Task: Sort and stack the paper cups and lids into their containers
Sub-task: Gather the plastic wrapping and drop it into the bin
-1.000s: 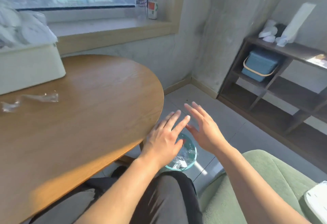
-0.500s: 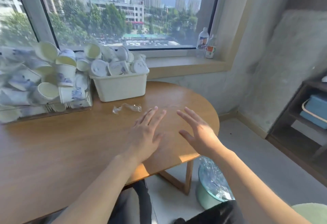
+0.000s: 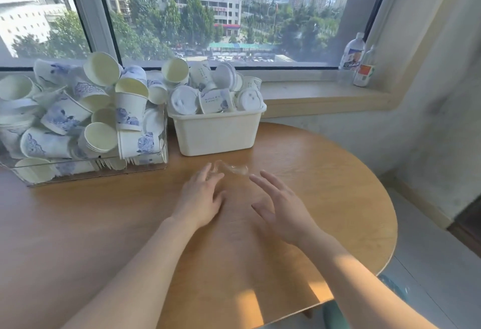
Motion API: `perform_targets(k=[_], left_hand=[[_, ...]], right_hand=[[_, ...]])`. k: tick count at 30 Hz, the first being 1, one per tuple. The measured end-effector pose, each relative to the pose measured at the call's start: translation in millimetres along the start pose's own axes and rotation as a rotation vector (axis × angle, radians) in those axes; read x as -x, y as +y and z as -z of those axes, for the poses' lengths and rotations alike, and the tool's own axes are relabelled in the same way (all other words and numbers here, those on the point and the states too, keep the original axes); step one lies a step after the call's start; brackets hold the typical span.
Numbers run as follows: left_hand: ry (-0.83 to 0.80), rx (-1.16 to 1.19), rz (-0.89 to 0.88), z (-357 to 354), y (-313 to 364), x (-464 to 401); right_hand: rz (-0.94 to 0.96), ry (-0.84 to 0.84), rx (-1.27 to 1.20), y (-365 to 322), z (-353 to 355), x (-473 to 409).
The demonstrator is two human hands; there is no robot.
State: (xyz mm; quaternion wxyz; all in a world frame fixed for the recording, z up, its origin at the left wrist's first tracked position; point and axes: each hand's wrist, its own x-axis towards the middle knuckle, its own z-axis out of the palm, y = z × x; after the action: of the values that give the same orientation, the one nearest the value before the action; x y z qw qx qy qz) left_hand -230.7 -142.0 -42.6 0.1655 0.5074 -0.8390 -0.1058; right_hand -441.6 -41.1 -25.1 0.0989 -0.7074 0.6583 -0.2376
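Observation:
A clear box (image 3: 161, 154) at the back left of the round wooden table (image 3: 325, 180) is heaped with white paper cups (image 3: 65, 118) printed in blue. Beside it a cream plastic bin (image 3: 216, 133) holds white lids (image 3: 183, 99) mixed with a few cups. My left hand (image 3: 201, 198) and my right hand (image 3: 279, 206) hover over the table in front of the bin, fingers straight, holding nothing. A scrap of clear plastic wrap (image 3: 231, 168) lies just beyond my fingertips.
Two bottles (image 3: 358, 60) stand on the window sill at the right. The table's curved edge runs along the right, with grey floor and a teal bin (image 3: 393, 287) below it.
My view has swung up from the floor bin beside my lap to the table and window. Both hands have moved up and forward over the table, still empty.

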Motion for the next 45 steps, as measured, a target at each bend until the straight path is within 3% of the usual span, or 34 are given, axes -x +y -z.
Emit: perform_targets(k=[5,13,20,26,36,45], left_hand=[[0.168,0.303,-0.056,-11.5,8.7,-0.9],[0.044,0.641,-0.211,4.1,64.8,28.1],[0.126,0.762,-0.2,-8.7,126.7,34.3],[-0.074,0.745,-0.224,-36.8,197.3,37.0],[-0.137,0.895,-0.356,-124.2,343.7,62.9],[-0.418,0.794,-0.448,-200.5,384.0,63.6]], right_hand=[[-0.038,0.091,-0.046,10.4,-5.2,-8.9],[-0.01,0.157,-0.304,21.9,9.0,8.5],[-0.064,0.227,-0.449,43.0,40.0,62.7],[-0.168,0.377,-0.565,83.3,75.1,120.3],[-0.349,0.641,-0.461,181.7,120.6,235.1],[-0.545,0.614,-0.194,259.5,95.1,297.8]])
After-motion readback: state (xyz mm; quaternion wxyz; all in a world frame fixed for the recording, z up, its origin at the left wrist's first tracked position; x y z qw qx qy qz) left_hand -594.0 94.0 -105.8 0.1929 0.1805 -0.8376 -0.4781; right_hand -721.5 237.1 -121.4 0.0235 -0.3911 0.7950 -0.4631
